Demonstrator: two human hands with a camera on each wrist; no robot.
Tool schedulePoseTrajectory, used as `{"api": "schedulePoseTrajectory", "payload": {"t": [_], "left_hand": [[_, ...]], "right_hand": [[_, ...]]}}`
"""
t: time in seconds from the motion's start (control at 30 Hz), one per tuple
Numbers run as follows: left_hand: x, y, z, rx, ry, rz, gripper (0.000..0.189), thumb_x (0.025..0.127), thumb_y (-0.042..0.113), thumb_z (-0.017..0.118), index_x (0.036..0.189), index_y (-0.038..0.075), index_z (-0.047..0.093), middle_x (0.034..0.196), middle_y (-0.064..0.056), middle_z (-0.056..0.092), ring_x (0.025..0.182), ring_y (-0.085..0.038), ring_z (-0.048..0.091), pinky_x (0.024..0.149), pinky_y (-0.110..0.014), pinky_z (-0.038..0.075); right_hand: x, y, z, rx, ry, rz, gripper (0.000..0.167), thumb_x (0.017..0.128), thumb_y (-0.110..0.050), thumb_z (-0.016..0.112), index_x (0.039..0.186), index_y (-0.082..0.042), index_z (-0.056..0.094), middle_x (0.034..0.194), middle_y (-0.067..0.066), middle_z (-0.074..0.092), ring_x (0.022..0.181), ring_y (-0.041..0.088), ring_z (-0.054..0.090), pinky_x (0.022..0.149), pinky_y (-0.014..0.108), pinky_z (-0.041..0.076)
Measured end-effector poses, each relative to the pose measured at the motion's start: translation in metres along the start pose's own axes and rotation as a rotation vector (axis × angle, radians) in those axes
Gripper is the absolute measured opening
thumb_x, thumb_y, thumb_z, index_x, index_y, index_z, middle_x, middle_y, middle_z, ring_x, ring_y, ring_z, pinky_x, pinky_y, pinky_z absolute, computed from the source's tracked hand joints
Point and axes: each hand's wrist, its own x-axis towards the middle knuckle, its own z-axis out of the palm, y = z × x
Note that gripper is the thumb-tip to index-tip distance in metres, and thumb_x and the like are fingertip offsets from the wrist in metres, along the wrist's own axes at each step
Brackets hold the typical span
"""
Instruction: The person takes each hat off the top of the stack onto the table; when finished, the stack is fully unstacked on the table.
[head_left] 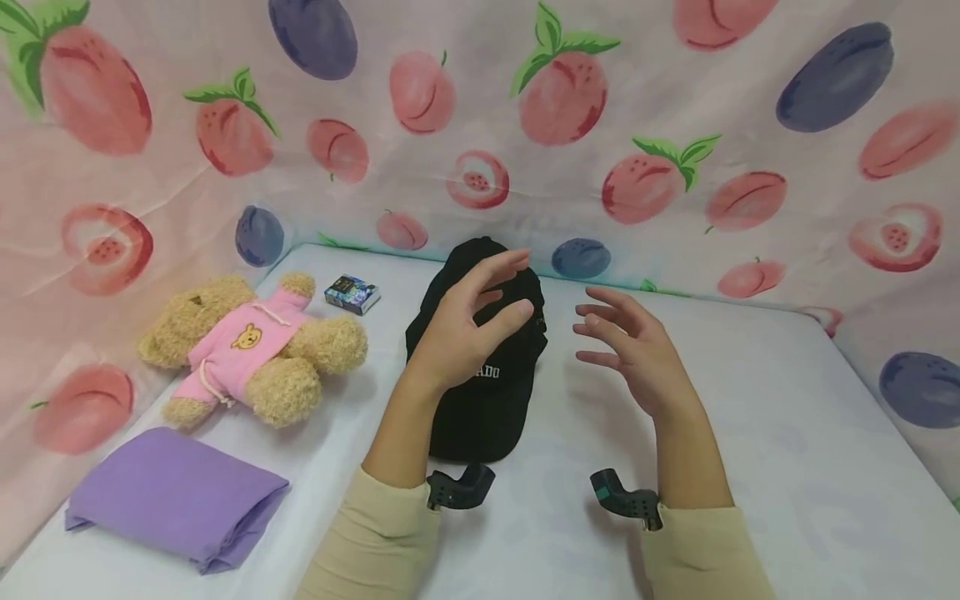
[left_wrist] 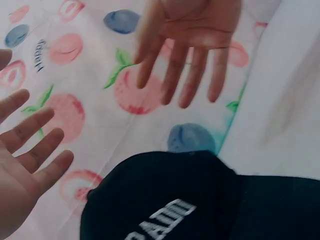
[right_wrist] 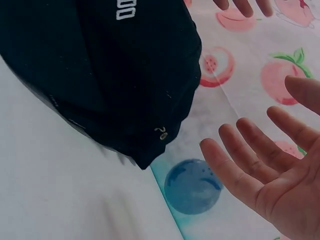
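A black baseball cap (head_left: pixel 487 417) with white lettering lies on the white surface, its brim toward me. My left hand (head_left: pixel 472 325) hovers over the cap in the head view and hides part of its crown and lettering. The fingers are spread and hold nothing. To the right of the cap, my right hand (head_left: pixel 626 350) is raised with loosely bent fingers, apart from everything. In the left wrist view the cap (left_wrist: pixel 150 200) sits below both hands. The right wrist view shows the cap (right_wrist: pixel 135 75) beside the spread right hand (right_wrist: pixel 275 170).
A teddy bear (head_left: pixel 251 346) in a pink top lies at the left. Near the back is a small dark box (head_left: pixel 352 294). A folded purple cloth (head_left: pixel 176 496) rests at the front left. Fruit-printed fabric (head_left: pixel 540 167) rises behind the white surface (head_left: pixel 787 450).
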Motion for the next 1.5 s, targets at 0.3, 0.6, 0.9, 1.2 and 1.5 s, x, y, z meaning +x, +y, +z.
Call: {"api": "schedulePoseTrajectory", "payload": {"t": [0.3,0.6,0.9,1.2,1.5], "left_hand": [[-0.005,0.005,-0.033,0.054,0.004,-0.109,0.064,0.097,0.024,0.069,0.156,0.022,0.045,0.156,-0.001,0.049,0.148,-0.021,0.042,0.119,-0.05,0.037],[-0.011,0.006,-0.045,0.138,0.002,-0.282,0.076,0.095,0.032,0.073,0.16,0.023,0.036,0.163,-0.008,0.039,0.15,-0.03,0.038,0.12,-0.055,0.034],[-0.015,-0.001,-0.053,0.126,-0.025,-0.531,0.09,0.092,0.031,0.076,0.165,0.023,0.024,0.17,-0.007,0.023,0.157,-0.035,0.022,0.124,-0.06,0.026],[-0.015,-0.007,-0.054,0.282,-0.201,-0.596,0.12,0.079,0.019,0.087,0.168,0.024,0.006,0.172,-0.013,0.012,0.157,-0.032,0.019,0.124,-0.059,0.026],[-0.021,-0.017,-0.055,0.488,-0.27,-0.806,0.119,0.081,0.023,0.087,0.168,0.025,0.005,0.166,-0.025,0.021,0.148,-0.043,0.036,0.115,-0.062,0.038]], "right_hand": [[0.003,0.002,0.01,-0.05,-0.04,0.003,0.054,0.104,-0.028,0.063,0.154,-0.017,0.047,0.148,0.014,0.054,0.121,0.022,0.065,0.09,0.033,0.06],[0.003,0.004,0.018,-0.071,-0.07,0.023,0.055,0.102,-0.029,0.065,0.154,-0.019,0.047,0.15,0.015,0.053,0.13,0.031,0.06,0.091,0.035,0.06],[0.009,0.01,0.025,-0.091,-0.088,0.056,0.057,0.101,-0.025,0.068,0.154,-0.018,0.047,0.153,0.017,0.05,0.137,0.038,0.054,0.095,0.046,0.058],[0.012,0.018,0.03,-0.09,-0.119,0.08,0.06,0.098,-0.014,0.069,0.154,-0.015,0.047,0.153,0.018,0.05,0.134,0.04,0.056,0.095,0.048,0.058],[0.014,0.026,0.033,-0.112,-0.148,0.125,0.06,0.097,-0.012,0.069,0.154,-0.016,0.048,0.156,0.02,0.045,0.13,0.042,0.059,0.09,0.048,0.061]]}}
